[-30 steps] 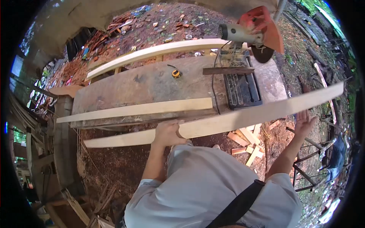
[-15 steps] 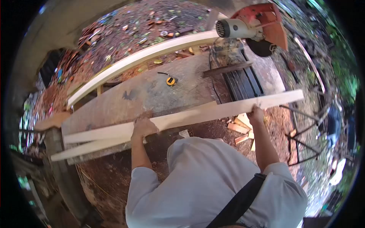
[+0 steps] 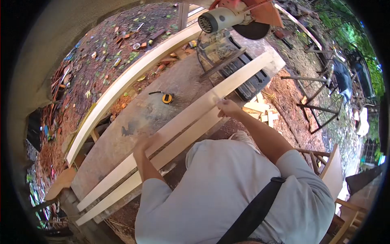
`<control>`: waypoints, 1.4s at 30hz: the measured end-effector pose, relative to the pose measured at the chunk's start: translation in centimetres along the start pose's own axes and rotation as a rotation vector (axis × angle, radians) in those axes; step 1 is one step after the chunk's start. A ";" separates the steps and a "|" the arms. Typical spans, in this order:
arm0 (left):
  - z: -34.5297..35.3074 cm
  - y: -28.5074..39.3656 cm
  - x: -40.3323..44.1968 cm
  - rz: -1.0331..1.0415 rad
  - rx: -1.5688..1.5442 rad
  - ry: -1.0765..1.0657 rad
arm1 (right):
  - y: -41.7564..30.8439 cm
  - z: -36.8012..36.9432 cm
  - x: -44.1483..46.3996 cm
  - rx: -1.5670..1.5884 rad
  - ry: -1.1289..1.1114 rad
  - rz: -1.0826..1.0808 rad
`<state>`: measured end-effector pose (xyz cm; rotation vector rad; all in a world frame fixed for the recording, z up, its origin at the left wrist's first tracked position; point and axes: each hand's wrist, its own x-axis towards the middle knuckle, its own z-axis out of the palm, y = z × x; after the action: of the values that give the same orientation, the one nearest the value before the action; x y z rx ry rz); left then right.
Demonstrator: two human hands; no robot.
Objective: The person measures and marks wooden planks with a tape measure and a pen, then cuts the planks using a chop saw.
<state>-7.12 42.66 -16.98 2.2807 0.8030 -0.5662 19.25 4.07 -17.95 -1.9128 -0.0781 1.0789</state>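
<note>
A long pale board [image 3: 183,118] lies diagonally over the workbench [image 3: 118,144], its far right end across the black base of the chop saw [image 3: 247,81]. My left hand [image 3: 144,145], blurred, is on this board left of its middle. Closed at the board's near edge, right of the middle, is my right hand [image 3: 228,109]. A second pale board [image 3: 178,149] lies beside it, nearer my body. Beyond the boards a yellow tape measure [image 3: 167,98] rests on the bench. A dark wood strip [image 3: 222,65] crosses the saw base.
The saw's motor [image 3: 221,19] and dark blade [image 3: 252,31] stand at the top. A long pale beam [image 3: 118,87] runs behind the bench. Wood offcuts [image 3: 260,110] lie on the ground at right, near a metal frame [image 3: 321,107]. Scraps litter the ground beyond.
The held board has come down from in front of the bench onto it, beyond the second board. My right hand has moved left along it. The view has turned.
</note>
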 end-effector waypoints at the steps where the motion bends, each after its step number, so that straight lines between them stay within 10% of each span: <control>1: 2.0 -4.9 2.8 -0.002 -0.057 0.049 | -0.5 -0.6 -1.8 -0.195 -0.048 -0.143; 6: 0.7 6.0 3.2 -0.018 -0.093 0.410 | 1.0 -1.5 -3.8 -0.663 -0.170 -0.091; 10: 4.3 11.1 12.3 0.381 0.012 0.590 | 1.2 -1.1 -2.0 -0.757 -0.499 -0.063; 12: 6.0 13.2 12.7 0.265 0.117 0.579 | -0.6 0.2 -3.0 -0.993 -0.416 -0.503; 18: 8.1 19.0 11.0 0.046 -0.056 0.358 | -2.5 -1.5 -3.0 -0.386 -0.591 -0.396; 20: 8.2 22.5 4.9 0.168 -0.361 0.267 | 0.8 -2.6 -0.2 -0.342 -0.150 -0.792; 24: 14.7 25.5 -0.5 0.634 -0.537 0.524 | -2.9 -4.9 -2.5 -0.240 -0.290 -0.763; 28: 15.9 29.4 -4.9 0.160 -1.618 0.093 | -2.9 -3.1 -2.4 -0.232 -0.676 -0.769; 39: 14.4 20.6 -13.2 0.001 -0.921 0.493 | -3.6 2.8 -1.9 -0.687 -0.956 -0.758; 42: 11.2 12.6 -18.8 -0.141 -1.394 1.151 | -5.4 1.2 -0.3 -1.079 -0.869 -0.796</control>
<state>-14.19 19.87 -8.60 1.0121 1.2592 1.1010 20.14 7.90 -14.01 -1.7266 -2.0500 1.2802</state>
